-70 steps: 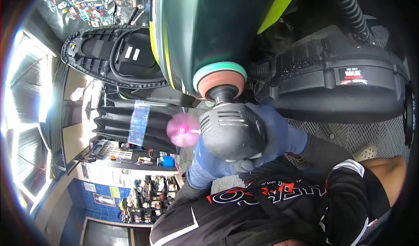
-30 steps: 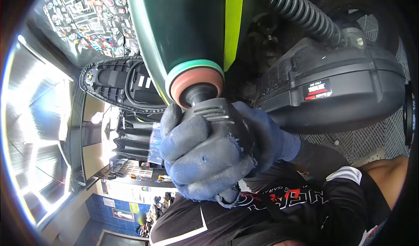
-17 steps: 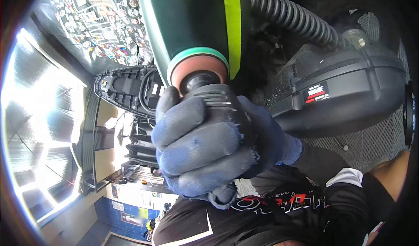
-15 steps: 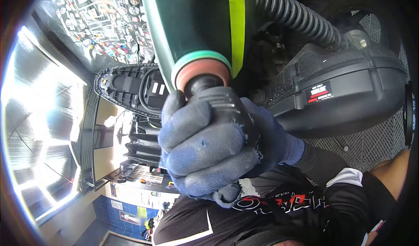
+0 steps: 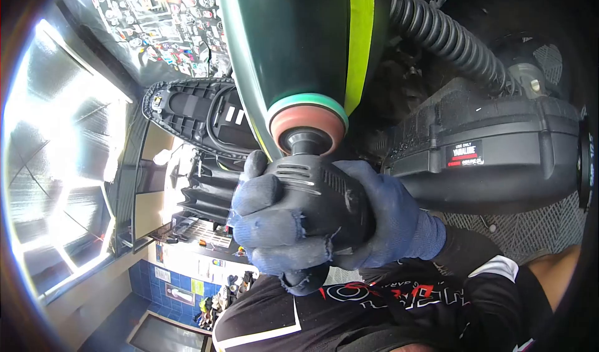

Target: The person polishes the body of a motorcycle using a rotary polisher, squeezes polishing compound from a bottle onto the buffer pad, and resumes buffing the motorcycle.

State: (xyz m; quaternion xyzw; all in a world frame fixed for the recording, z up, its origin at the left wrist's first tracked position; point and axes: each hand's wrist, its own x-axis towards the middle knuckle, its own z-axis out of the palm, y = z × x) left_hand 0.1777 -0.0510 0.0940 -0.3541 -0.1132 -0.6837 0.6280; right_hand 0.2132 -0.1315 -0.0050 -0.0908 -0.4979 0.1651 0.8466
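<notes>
Shirt: your black shirt [image 5: 262,317] is filling the bottom edge, lettering upside down and partly lost in folds.
Left hand: your gloved left hand [image 5: 274,224] is wrapping the polisher's left side, fingers curled and stacked, tips pointing right, glove fraying; palm is hiding behind them.
Right hand: your right hand [image 5: 399,218], blue glove, ribbed cuff, is clasping the opposite side; forearm is slanting in from lower right, fingertips mostly hidden.
Polisher: the black polisher [image 5: 346,202] is sitting mid-frame between both hands, vent slots showing; rear end is hard to make out under your grip.
Pad: the pink pad [image 5: 309,124] is touching the panel with its green face, mostly hidden; can't tell if it's spinning.
Panel: the glossy dark green panel [image 5: 293,40] is running off the top edge, yellow-green stripe [image 5: 360,40] lining its right.
Case: the black case [image 5: 505,165] is standing right, label small print unclear; ribbed hose [image 5: 446,37] is rising above.
Seat: the upturned black seat [image 5: 184,108] is showing left, partly covered by the panel.
Lights: the left-side lights [image 5: 68,140] are glaring, washing out detail.
</notes>
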